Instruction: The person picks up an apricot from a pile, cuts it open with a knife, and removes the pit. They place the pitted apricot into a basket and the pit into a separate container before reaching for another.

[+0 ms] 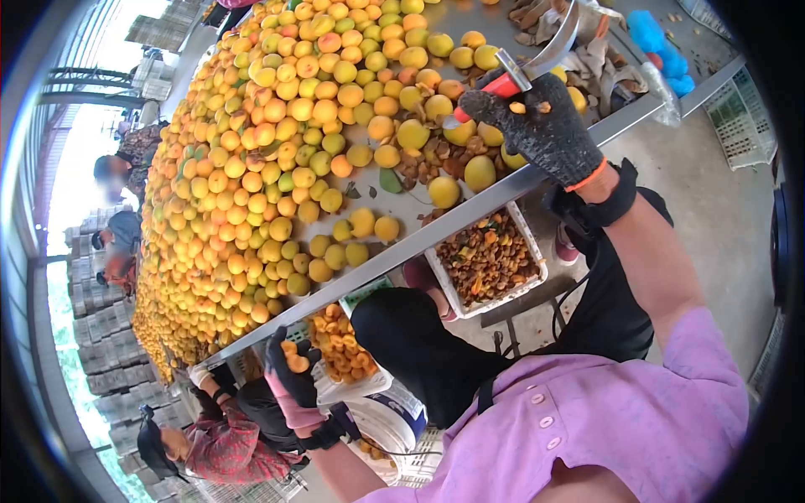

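My right hand (545,126), in a dark glove with an orange cuff, is wrapped round a red-handled tool (501,86) with a metal part, above the table's near edge. Bits of orange fruit cling to the glove. Below the metal table rim (402,233), my left hand (293,365), also gloved, holds a piece of orange fruit (295,357) beside a basket of cut orange fruit (344,348). Whole yellow-orange fruits (251,168) are heaped across the table.
A white crate of brown pits and scraps (489,260) stands under the table edge. A white bucket (386,419) is by my left forearm. A co-worker (226,440) sits at the lower left. Blue plastic (658,50) and cloths lie at the upper right; a pale crate (741,117) stands beyond.
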The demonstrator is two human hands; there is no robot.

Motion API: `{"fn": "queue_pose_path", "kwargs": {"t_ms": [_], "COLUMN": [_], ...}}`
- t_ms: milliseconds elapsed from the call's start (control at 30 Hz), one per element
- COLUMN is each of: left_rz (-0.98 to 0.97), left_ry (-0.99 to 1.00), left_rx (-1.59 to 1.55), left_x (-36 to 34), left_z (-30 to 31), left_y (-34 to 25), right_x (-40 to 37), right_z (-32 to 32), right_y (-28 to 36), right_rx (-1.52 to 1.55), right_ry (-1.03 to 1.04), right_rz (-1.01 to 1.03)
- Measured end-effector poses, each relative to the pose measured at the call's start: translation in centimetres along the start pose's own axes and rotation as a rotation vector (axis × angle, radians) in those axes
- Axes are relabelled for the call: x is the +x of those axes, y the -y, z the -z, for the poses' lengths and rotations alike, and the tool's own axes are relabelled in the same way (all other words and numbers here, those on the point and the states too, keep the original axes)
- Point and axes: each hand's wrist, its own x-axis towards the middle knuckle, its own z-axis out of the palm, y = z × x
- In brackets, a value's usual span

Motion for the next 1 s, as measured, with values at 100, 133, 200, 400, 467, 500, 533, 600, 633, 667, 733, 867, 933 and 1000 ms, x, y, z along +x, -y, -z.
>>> {"fn": "queue_pose_path", "kwargs": {"t_ms": [100,133,200,400,467,500,533,600,633,667,733,867,933,1000], "left_rz": [0.471,0.442,0.135,-0.204,-0.171,-0.12,-0.128,-0.12,-0.135,-0.141,-0.139,-0.179,0.054,0.128], "left_ry": [-0.416,-0.488,-0.406,0.022,0.214,0.293,0.297,0.307,0.321,0.326,0.321,0.112,0.238,0.254], "left_rx": [0.512,0.74,0.309,0.282,0.751,0.877,0.878,0.895,0.928,0.932,0.871,0.478,-0.312,-0.651], "left_x": [0.1,0.4,3.5,15.8,19.7,20.4,21.3,22.9,23.4,23.8,25.0,24.1,19.7,14.6], "left_z": [-1.3,-1.7,-1.8,-9.3,-12.0,-12.8,-13.5,-14.6,-14.7,-14.7,-14.2,-12.2,-9.6,-7.5], "left_y": [2.5,1.0,-0.7,-13.4,-14.4,-15.3,-15.0,-14.2,-14.3,-14.4,-14.3,-13.3,-15.4,-17.0], "right_x": [-0.6,-0.6,-0.5,0.4,0.5,0.7,0.8,1.0,1.4,1.6,1.8,1.7,1.6,0.9], "right_z": [-0.6,-0.8,-1.4,-1.7,-1.6,-1.8,-1.9,-1.9,-2.1,-2.4,-2.7,-2.3,-1.5,-1.2], "right_y": [-1.6,-1.6,-1.4,-0.2,-0.5,-0.4,-0.7,-1.5,-1.6,-1.6,-1.3,-1.4,-0.8,0.3], "right_rx": [-0.142,-0.156,0.11,0.095,-0.062,-0.075,-0.08,-0.256,-0.322,-0.324,-0.294,-0.259,-0.209,-0.095], "right_ry": [-0.079,-0.094,-0.137,-0.06,-0.038,-0.036,-0.042,-0.082,-0.124,-0.129,-0.085,-0.175,-0.152,-0.063], "right_rz": [0.079,0.084,-0.034,-0.206,-0.082,-0.145,-0.149,-0.02,0.046,0.039,0.039,0.204,0.11,-0.097]}}
